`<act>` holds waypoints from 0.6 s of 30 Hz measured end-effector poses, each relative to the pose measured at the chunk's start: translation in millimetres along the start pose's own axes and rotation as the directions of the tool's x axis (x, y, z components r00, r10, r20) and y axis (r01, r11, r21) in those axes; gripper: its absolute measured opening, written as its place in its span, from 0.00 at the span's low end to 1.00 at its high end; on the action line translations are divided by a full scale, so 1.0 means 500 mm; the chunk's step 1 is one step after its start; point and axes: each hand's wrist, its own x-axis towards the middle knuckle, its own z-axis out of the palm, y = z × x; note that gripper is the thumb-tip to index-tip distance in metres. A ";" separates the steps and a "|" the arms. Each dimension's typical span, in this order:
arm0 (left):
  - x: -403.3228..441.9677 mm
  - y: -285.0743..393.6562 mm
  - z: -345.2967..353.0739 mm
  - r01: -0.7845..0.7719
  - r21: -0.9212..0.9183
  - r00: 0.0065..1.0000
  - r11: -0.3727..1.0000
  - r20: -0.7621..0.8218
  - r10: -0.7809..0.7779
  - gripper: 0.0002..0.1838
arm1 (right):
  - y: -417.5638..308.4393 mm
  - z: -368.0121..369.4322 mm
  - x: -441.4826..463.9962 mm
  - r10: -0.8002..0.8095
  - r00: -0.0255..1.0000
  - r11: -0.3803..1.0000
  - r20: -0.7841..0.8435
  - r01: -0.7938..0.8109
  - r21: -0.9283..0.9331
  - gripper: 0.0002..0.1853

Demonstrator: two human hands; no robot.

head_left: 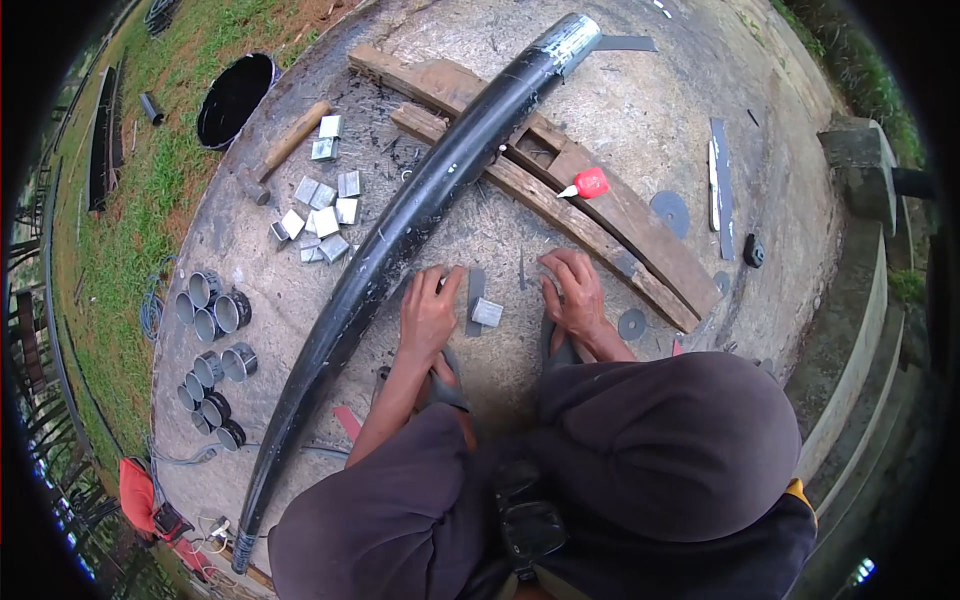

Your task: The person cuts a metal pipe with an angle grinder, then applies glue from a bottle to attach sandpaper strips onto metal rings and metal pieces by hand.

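Observation:
My left hand [430, 308] is low over the concrete, beside a long curved black pipe [400, 225]. Its fingers are bent but apart, and I see nothing held in them. Just right of it lie a narrow grey strip [475, 288] and a small silvery metal block [487, 312] at the strip's edge. My right hand [575, 295] hovers near the ground by my right foot, fingers bent with a gap to the thumb and nothing visible between them. The pipe rests slantwise across two wooden beams [630, 215], its upper end bare metal.
Several silvery blocks [322, 222] and a hammer [285, 150] lie left of the pipe. Several short pipe rings [207, 325] stand farther left. A red glue bottle [590, 183] sits on the beams. Grey discs [670, 213] and a black bucket [237, 100] are farther out.

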 end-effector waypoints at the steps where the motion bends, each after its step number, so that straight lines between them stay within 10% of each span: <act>1: -0.002 0.011 -0.013 0.064 -0.067 0.997 0.996 -0.030 -0.066 0.23 | 0.001 -0.014 0.023 -0.019 0.998 0.999 -0.063 0.016 -0.052 0.22; 12: -0.081 0.054 -0.023 0.533 -0.688 0.797 0.492 0.213 -0.566 0.10 | 0.124 -0.076 0.183 0.049 0.997 0.964 0.053 -0.033 -0.264 0.31; 18: -0.058 0.054 -0.033 0.368 -0.917 0.810 0.152 0.236 -0.538 0.10 | 0.053 -0.078 0.149 0.137 0.990 0.990 -0.026 -0.138 -0.040 0.25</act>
